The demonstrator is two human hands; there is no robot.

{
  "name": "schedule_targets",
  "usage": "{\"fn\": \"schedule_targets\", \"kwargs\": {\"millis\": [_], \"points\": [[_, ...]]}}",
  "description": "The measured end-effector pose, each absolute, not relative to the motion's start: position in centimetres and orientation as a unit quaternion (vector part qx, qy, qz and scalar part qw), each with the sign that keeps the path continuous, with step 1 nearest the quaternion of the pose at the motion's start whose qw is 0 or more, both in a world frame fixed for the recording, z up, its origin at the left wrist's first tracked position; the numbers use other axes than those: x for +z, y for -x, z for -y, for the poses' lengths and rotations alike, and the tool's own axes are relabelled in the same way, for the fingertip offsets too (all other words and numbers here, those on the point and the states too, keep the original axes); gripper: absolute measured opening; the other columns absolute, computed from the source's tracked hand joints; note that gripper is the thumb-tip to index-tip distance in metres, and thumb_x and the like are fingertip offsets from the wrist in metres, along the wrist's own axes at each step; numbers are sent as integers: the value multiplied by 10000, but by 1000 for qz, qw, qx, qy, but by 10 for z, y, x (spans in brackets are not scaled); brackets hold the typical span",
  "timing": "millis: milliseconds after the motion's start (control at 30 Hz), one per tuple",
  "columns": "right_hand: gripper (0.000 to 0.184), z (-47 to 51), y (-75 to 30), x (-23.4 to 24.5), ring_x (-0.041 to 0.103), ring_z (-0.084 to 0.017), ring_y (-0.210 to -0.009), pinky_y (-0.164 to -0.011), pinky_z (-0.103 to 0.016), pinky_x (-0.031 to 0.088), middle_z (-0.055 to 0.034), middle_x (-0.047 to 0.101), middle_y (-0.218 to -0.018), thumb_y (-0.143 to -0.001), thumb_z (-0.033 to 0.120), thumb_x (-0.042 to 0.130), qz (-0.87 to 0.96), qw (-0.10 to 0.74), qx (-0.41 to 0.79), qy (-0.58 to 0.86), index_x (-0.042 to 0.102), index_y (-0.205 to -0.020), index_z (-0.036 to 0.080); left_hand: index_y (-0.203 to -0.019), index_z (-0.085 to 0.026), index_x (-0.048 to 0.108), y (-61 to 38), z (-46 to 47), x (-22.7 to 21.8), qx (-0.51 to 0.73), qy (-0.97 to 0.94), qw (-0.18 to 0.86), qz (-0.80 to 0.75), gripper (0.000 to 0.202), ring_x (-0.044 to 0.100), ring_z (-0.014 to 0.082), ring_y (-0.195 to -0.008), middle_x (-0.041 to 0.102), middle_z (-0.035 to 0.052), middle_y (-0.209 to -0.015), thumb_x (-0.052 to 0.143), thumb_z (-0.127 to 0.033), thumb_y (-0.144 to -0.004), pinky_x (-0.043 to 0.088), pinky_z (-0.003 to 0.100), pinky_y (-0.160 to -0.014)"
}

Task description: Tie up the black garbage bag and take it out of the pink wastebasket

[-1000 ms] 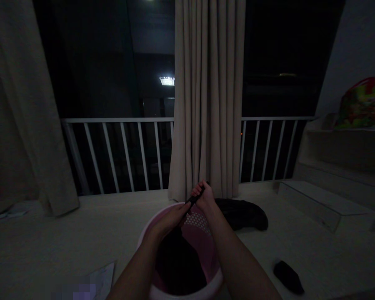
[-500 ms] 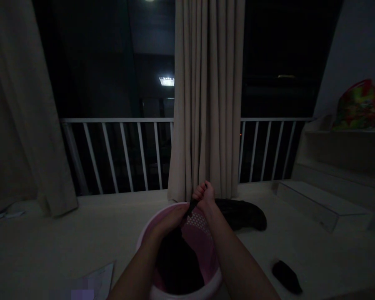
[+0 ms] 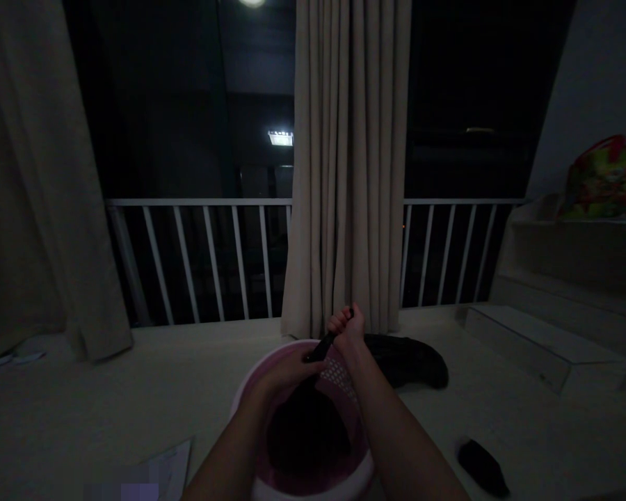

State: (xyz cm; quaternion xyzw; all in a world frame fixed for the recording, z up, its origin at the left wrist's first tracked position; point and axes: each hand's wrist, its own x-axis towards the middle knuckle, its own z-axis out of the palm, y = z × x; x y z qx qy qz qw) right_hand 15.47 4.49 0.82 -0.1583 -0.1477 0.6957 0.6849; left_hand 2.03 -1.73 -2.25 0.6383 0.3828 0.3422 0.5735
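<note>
**A:** What did we have around us, biggest things first?

**B:** We faced the long curtain (image 3: 352,167) and the white railing (image 3: 203,203), with night behind them. The pale floor (image 3: 135,390) ran under us. Steps (image 3: 537,341) rose on our right, and a colourful bag (image 3: 602,177) sat on the top one.

**A:** And the work itself?

**B:** The pink basket (image 3: 339,376) stood on the floor right in front of us, between our forearms. Most of the dark garment (image 3: 305,431) sat bunched inside it, with only one end lifted past the far rim. We judged that piece barely started. A black bundle (image 3: 407,358) already lay out on the floor just behind the basket, a little to the right.

**A:** How were our hands placed?

**B:** Both were closed on the raised end. Our left hand (image 3: 286,369) pinched it low over the basket's mouth. Our right hand (image 3: 347,327) held it in a fist, higher and farther out, near the foot of the curtain. The cloth between them was drawn into a taut strip.

**A:** Anything smaller?

**B:** A sheet of paper (image 3: 170,463) lay at our lower left. A small dark piece (image 3: 483,466) lay on the floor at our right, well apart from the basket. It was too dim for us to tell what it was.
</note>
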Motion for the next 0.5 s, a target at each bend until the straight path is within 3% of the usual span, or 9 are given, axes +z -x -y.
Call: {"fn": "schedule_targets", "kwargs": {"millis": [167, 233, 333, 400, 500], "points": [[384, -46, -156, 8, 162, -51, -301, -317, -194, 147, 85, 199, -361, -836, 424, 358, 154, 691, 690, 155, 287, -539, 192, -1016, -152, 615, -15, 5, -38, 358, -666, 507, -414, 364, 530, 154, -743, 624, 8, -860, 600, -197, -654, 391, 245, -689], [325, -46, -155, 9, 298, -60, -326, -345, -189, 257, 67, 319, -387, -822, 414, 388, 161, 695, 682, 160, 382, -586, 190, -962, -146, 621, -15, 2, -40, 378, -662, 477, -437, 307, 531, 153, -718, 625, 7, -812, 572, -187, -662, 390, 245, -672], [204, -48, -152, 11, 539, -96, -529, -517, -216, 443, 11, 551, -566, -796, 375, 451, 194, 700, 671, 151, 503, -726, 190, -921, -138, 589, -16, -2, -39, 424, -617, 462, -475, 246, 510, 140, -610, 595, 5, -695, 537, -208, -691, 377, 242, -585], [195, -49, -149, 10, 582, -106, -625, -591, -221, 473, -7, 605, -651, -777, 383, 499, 223, 677, 683, 158, 535, -764, 192, -897, -140, 564, -17, -6, -37, 458, -591, 451, -487, 208, 489, 134, -557, 560, -8, -631, 510, -230, -718, 368, 242, -549], [209, -49, -140, 3, 576, -91, -628, -578, -190, 462, -3, 617, -671, -745, 393, 570, 269, 624, 701, 219, 573, -778, 187, -832, -154, 556, -15, -11, -33, 518, -580, 385, -497, 138, 511, 146, -618, 555, -8, -656, 505, -222, -723, 393, 253, -606]]}}
